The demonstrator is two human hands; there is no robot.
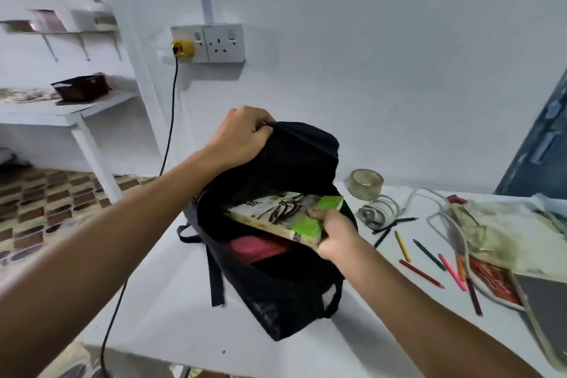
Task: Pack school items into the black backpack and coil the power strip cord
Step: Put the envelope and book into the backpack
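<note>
My left hand [242,135] grips the backpack [276,255] flap, holding it open near the table's [171,310] left edge; my right hand [333,232] pinches the book [276,215], half inside; next I'd push it down flat; pencils [429,258] wait rightward.

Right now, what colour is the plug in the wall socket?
Yellow plug, with a black cord; the head view shows it.

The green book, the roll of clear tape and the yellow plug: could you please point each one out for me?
green book [276,213]: head view, on its cover.
roll of clear tape [365,185]: head view, on its outer side.
yellow plug [183,48]: head view, on its body.
</note>
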